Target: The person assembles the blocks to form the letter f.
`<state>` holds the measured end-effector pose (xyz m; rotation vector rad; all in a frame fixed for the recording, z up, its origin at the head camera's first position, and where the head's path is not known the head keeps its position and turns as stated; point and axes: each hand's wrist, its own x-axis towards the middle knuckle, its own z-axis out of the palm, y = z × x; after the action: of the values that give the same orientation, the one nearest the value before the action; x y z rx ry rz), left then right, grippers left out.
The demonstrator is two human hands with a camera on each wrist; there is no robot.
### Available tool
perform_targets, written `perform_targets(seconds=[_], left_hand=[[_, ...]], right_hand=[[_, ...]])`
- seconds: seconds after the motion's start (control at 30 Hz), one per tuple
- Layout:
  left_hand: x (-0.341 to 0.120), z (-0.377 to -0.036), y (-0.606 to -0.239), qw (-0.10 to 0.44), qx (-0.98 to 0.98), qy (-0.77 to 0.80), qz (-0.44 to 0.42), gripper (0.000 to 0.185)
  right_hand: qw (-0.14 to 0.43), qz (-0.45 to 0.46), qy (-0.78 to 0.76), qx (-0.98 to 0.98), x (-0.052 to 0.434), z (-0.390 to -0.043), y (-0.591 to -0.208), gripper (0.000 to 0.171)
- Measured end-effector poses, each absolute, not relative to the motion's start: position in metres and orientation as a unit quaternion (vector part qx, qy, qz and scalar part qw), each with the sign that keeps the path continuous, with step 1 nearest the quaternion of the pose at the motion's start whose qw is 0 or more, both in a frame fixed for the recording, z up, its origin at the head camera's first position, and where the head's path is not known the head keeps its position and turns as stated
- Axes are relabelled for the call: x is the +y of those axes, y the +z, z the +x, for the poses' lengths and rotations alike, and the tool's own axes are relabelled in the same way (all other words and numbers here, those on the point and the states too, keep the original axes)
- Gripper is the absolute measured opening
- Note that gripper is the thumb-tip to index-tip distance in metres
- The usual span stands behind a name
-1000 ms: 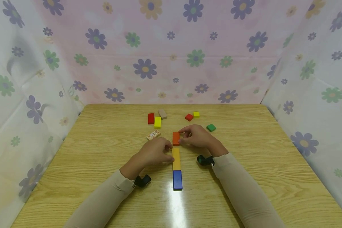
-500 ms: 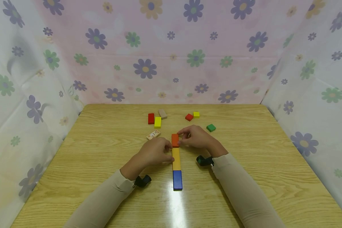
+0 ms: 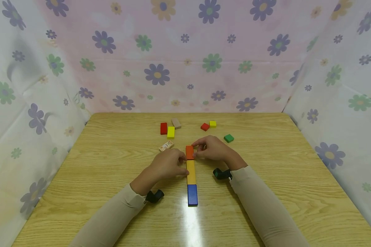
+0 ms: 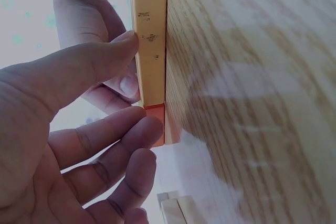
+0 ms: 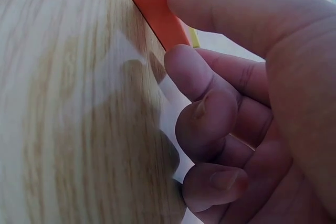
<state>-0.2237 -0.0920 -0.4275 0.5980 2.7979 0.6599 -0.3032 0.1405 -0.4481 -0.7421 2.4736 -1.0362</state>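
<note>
Three blocks lie end to end in a line: an orange-red block (image 3: 189, 152) at the far end, a yellow-orange block (image 3: 191, 175) in the middle, a blue block (image 3: 192, 195) nearest. My left hand (image 3: 169, 164) touches the yellow-orange block's left side with thumb and fingertips; its other fingers are loosely bent in the left wrist view. My right hand (image 3: 214, 148) holds the orange-red block, thumb on its right side, index fingertip at its far end (image 5: 176, 40). The right hand's remaining fingers curl beside the block in the right wrist view.
Behind my left hand lie a printed block (image 3: 166, 146), a red block (image 3: 163, 128), a yellow block (image 3: 171, 132) and a plain wood block (image 3: 176, 123). Farther right are small red (image 3: 205, 127), yellow (image 3: 213, 124) and green (image 3: 228, 138) blocks. Flowered cloth surrounds the table.
The orange-red block has slid toward me and slightly left, up against the yellow-orange block, with my right hand following it. My left hand has stayed in place.
</note>
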Motion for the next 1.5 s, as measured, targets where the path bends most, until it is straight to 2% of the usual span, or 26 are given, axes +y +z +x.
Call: perform_targets(seconds=[0.37, 0.57, 1.1, 1.5], left_hand=[[-0.0935, -0.2235, -0.4260, 0.102, 0.941, 0.239, 0.215, 0.045], [-0.0959, -0.2244, -0.4287, 0.106, 0.936, 0.254, 0.218, 0.036], [-0.0946, -0.2244, -0.4270, 0.103, 0.941, 0.245, 0.208, 0.031], [-0.0922, -0.2259, -0.4288, 0.078, 0.945, 0.226, 0.224, 0.025]], right_hand=[[0.173, -0.272, -0.352, 0.879, 0.1404, -0.3012, -0.4440, 0.050], [0.176, -0.276, -0.358, 0.874, 0.1405, -0.3024, -0.4459, 0.054], [0.182, -0.270, -0.358, 0.875, 0.1424, -0.3022, -0.4474, 0.051], [0.185, -0.265, -0.364, 0.873, 0.1424, -0.3022, -0.4493, 0.048]])
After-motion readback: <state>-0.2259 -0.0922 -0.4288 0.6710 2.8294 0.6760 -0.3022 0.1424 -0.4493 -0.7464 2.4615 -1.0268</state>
